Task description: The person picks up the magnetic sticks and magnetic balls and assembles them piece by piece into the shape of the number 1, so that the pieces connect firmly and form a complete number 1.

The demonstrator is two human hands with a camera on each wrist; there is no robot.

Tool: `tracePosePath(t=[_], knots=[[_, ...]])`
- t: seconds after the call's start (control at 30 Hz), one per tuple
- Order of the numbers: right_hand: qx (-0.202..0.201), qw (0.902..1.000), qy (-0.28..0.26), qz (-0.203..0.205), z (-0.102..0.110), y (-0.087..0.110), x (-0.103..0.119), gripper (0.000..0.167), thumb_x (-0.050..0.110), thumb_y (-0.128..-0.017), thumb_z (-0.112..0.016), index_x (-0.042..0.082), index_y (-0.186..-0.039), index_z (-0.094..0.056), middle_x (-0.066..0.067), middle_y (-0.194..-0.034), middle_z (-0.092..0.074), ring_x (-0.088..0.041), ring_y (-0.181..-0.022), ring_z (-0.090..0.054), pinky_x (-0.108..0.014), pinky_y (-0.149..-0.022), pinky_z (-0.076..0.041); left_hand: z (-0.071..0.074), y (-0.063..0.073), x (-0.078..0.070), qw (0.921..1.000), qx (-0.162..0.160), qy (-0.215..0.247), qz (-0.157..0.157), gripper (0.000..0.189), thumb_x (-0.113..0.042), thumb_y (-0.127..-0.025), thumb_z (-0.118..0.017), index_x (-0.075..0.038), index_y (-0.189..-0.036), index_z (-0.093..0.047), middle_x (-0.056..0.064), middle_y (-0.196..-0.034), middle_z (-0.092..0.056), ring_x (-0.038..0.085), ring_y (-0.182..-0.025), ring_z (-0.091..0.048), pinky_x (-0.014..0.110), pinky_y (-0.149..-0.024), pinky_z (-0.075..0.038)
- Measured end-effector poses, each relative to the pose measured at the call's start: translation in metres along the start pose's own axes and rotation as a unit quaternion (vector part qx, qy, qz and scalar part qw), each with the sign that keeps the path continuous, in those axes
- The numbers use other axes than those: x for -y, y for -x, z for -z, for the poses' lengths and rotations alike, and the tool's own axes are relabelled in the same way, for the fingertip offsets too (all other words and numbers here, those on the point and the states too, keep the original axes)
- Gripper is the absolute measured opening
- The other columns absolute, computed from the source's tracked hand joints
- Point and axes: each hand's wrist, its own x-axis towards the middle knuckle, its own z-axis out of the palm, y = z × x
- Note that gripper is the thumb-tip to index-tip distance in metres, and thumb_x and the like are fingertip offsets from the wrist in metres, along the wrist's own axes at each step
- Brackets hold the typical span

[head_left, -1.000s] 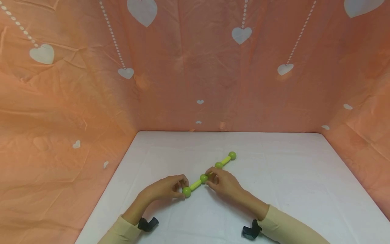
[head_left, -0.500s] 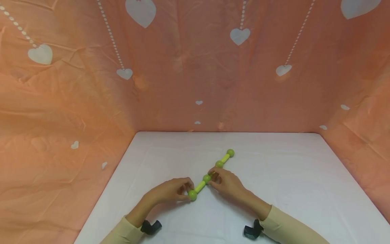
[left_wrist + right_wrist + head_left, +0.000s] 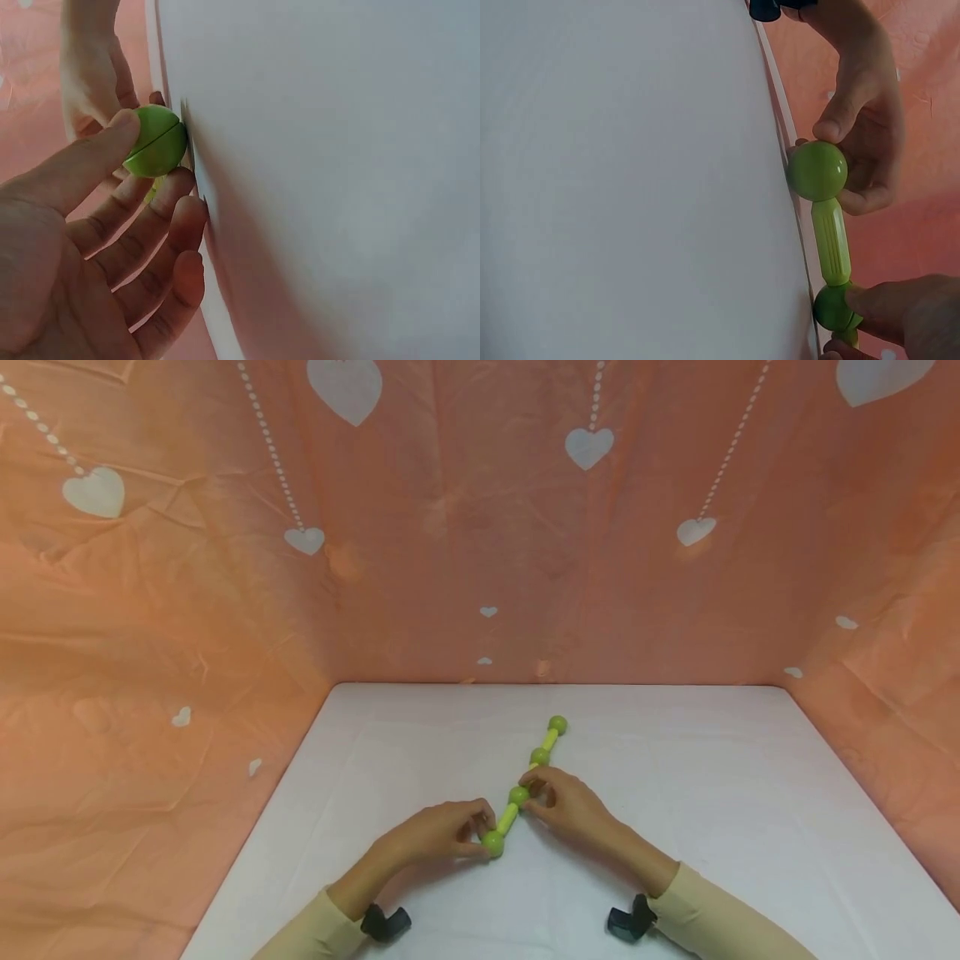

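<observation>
A chain of green balls joined by yellow-green rods, like a ball-and-stick building toy, lies slantwise on the white table. Its nearest ball (image 3: 492, 844) is pinched between thumb and fingers of my left hand (image 3: 444, 832); in the left wrist view this green ball (image 3: 156, 141) shows a seam. A ribbed rod (image 3: 831, 241) links it to the second ball (image 3: 831, 306). My right hand (image 3: 567, 802) pinches the chain at this second ball, partly covering the rod beyond. Past that hand, the third ball (image 3: 540, 757) and the far end ball (image 3: 557, 724) stick out untouched.
The white table (image 3: 712, 777) spreads around the chain. Orange cloth (image 3: 450, 527) with white hearts hangs behind it and at both sides. Each wrist wears a black camera mount, one by the left sleeve (image 3: 307, 931) and one by the right sleeve (image 3: 720, 914).
The chain has turned and stands steeper: its near end has moved right with my left hand, its far end left and away. My right hand has shifted slightly right, still holding it.
</observation>
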Motion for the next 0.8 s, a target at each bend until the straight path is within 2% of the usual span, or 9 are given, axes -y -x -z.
tracePosePath(t=[0.37, 0.67, 0.8], knots=[[0.011, 0.9999, -0.008, -0.004, 0.013, 0.002, -0.012, 0.026, 0.022, -0.099, -0.081, 0.022, -0.123, -0.072, 0.007, -0.103, -0.068, -0.009, -0.078, -0.054, -0.027, -0.066, -0.046, -0.014, -0.016, -0.024, 0.9998, -0.018, -0.012, 0.005, 0.03, -0.035, -0.094, -0.085, -0.027, -0.115, -0.065, -0.017, -0.097, -0.068, 0.0, -0.082, -0.059, 0.023, -0.075, -0.051], [0.021, 0.9983, -0.027, 0.048, 0.022, 0.0, -0.024, 0.023, 0.013, -0.098, -0.079, 0.018, -0.12, -0.074, 0.004, -0.105, -0.071, -0.007, -0.08, -0.055, -0.027, -0.071, -0.048, -0.025, -0.03, -0.042, 0.9987, -0.029, -0.041, -0.002, 0.03, -0.038, -0.093, -0.086, -0.025, -0.111, -0.065, -0.018, -0.092, -0.065, -0.002, -0.079, -0.057, 0.02, -0.072, -0.049], [0.028, 0.9977, -0.033, 0.052, 0.024, 0.0, -0.028, 0.024, 0.011, -0.098, -0.079, 0.019, -0.121, -0.074, 0.004, -0.106, -0.07, -0.007, -0.08, -0.056, -0.027, -0.072, -0.049, -0.026, -0.033, -0.048, 0.9986, -0.032, -0.042, -0.006, 0.029, -0.037, -0.093, -0.086, -0.025, -0.109, -0.065, -0.017, -0.092, -0.066, -0.002, -0.079, -0.057, 0.02, -0.072, -0.049]])
